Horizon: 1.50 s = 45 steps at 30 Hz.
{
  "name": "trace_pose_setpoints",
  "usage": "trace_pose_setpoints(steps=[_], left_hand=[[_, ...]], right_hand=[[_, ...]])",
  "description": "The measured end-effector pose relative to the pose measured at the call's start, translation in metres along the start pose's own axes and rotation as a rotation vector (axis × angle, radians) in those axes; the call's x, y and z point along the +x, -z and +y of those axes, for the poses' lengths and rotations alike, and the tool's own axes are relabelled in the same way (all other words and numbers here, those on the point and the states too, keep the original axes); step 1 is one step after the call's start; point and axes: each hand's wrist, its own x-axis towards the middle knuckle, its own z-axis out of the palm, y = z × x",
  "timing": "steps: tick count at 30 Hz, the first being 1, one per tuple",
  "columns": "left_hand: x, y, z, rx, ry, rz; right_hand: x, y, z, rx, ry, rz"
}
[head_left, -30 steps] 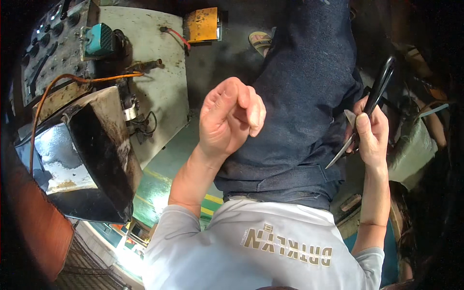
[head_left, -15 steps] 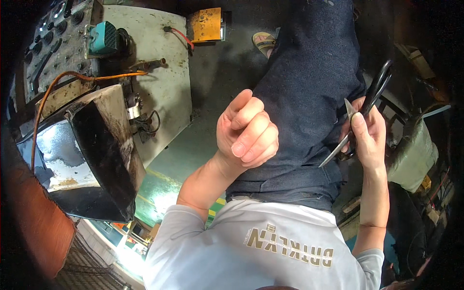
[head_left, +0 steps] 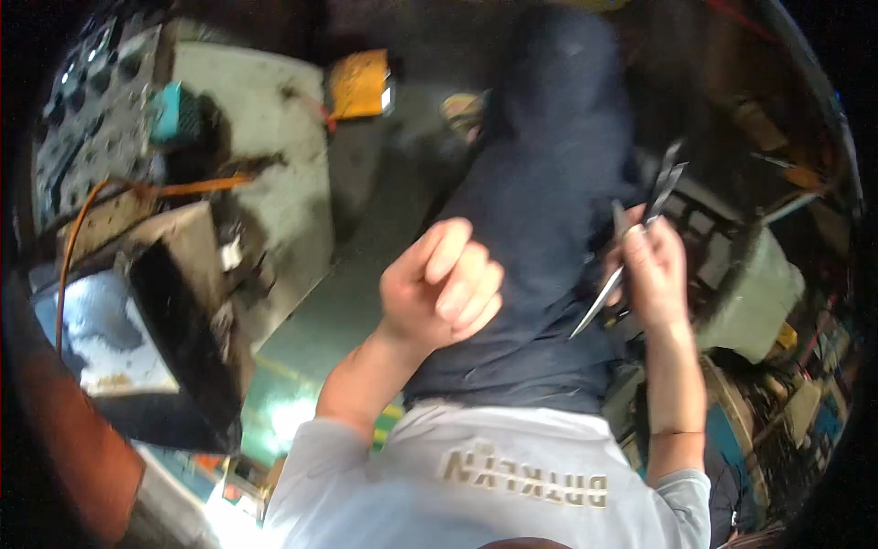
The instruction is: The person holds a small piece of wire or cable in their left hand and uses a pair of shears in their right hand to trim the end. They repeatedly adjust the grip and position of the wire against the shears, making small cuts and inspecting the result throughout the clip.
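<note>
The hands are well apart. At right, the right hand (head_left: 654, 270) is clamped on a pair of scissors (head_left: 601, 300), black handles jutting far and one long blade pointing near and left, over the dark trousers (head_left: 549, 210). The left hand (head_left: 445, 285), left of the scissors and clear of them, is curled; whether it holds anything, I cannot tell.

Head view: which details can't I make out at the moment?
In the head view:
Scissors, pivot: hidden by the right hand.
Left hand, anything inside it: hidden by its curled fingers.
Control panel, markings: blurred and too small.
Brown panel, outer end: lost in the dark fisheye rim.
</note>
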Motion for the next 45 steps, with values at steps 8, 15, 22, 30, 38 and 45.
trace_pose_setpoints(steps=[8,15,22,30,38,45], left_hand=[[0.033,-0.031,-0.006,0.545,-0.089,0.039],[0.129,-0.081,-0.050,0.838,0.020,0.118],[0.220,-0.091,-0.107,1.150,0.083,0.028],[0.224,-0.043,-0.127,1.521,0.152,-0.143],[0.218,-0.050,-0.116,1.235,0.280,0.033],[0.217,-0.061,-0.098,0.863,0.298,0.456]], right_hand=[[-0.003,0.037,0.014,1.098,-0.144,-0.239],[-0.017,0.063,0.025,1.675,-0.097,-0.495],[-0.034,0.058,-0.020,1.653,0.096,-0.624],[-0.040,0.054,-0.048,1.725,0.187,-0.797],[-0.030,0.051,-0.069,1.689,0.157,-0.736],[-0.017,0.049,-0.088,1.177,0.288,-0.292]])
